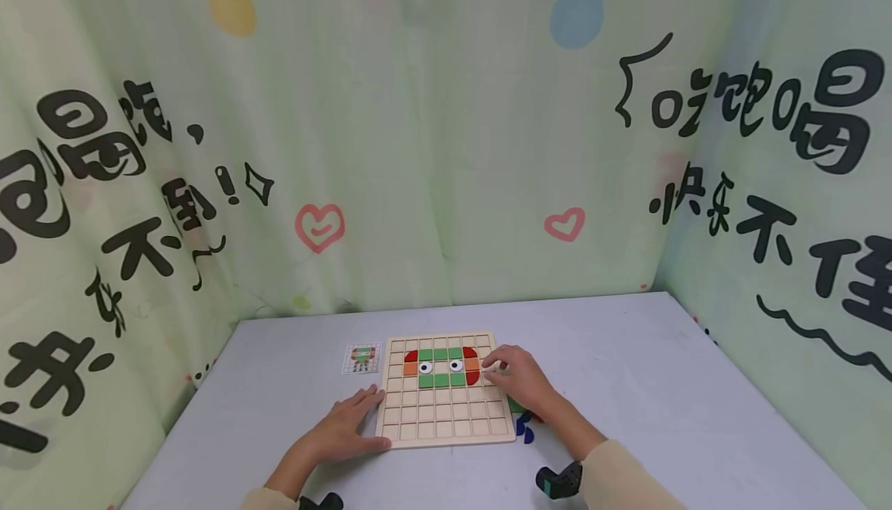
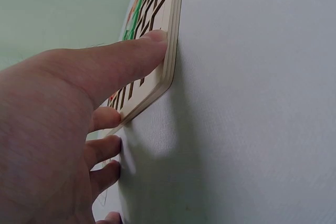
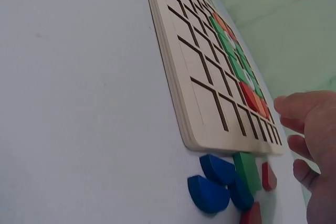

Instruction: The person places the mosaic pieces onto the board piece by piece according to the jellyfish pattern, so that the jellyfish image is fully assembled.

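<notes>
A wooden grid board (image 1: 444,413) lies on the table. In its upper rows sit green squares (image 1: 440,354), orange squares (image 1: 410,369), red quarter-round pieces (image 1: 472,378) and two eye pieces (image 1: 426,368). My left hand (image 1: 346,423) rests at the board's near left corner; in the left wrist view its thumb (image 2: 149,48) presses the top by the edge, other fingers along the side. Over the board's right edge, beside the red and orange pieces, is my right hand (image 1: 524,377), thumb and forefinger apart. Nothing shows between them.
Loose blue pieces (image 3: 209,195), a green piece (image 3: 247,171) and red pieces (image 3: 269,177) lie beside the board's near right corner, partly under the right forearm in the head view. A small pattern card (image 1: 361,357) lies left of the board. A printed curtain (image 1: 432,146) surrounds the table.
</notes>
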A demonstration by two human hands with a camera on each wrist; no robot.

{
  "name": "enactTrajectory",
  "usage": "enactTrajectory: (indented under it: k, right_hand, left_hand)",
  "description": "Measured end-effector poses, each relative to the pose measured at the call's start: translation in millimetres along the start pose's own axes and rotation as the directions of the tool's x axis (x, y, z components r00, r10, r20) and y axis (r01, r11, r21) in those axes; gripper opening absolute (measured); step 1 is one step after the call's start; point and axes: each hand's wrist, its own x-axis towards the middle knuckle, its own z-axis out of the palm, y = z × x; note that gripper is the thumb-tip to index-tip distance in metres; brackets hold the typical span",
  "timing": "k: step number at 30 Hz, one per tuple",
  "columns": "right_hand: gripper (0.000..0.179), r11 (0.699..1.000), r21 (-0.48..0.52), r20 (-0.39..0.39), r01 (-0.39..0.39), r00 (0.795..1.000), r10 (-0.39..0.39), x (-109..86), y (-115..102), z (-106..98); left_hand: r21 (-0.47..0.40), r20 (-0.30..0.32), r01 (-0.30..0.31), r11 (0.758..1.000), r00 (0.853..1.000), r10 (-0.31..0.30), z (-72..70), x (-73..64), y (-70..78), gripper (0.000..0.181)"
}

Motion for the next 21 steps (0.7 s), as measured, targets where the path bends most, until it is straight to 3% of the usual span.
enactTrajectory:
  k: [10, 21]
  right_hand:
    - [0.016, 0.996, -0.052, 0.011, -0.077, 0.997, 0.078, -8.7, 27.2, -16.8]
    - [0.021, 0.994, -0.106, 0.080, -0.024, 0.996, 0.033, -12.2, 38.1, -25.2]
  left_hand:
    - [0.003, 0.000, 0.005, 1.000, 1.000, -0.005, 1.3, 0.2, -0.4, 0.086]
    - [0.007, 0.008, 0.034, 0.999, 0.999, -0.034, -0.4, 0.3, 2.4, 0.086]
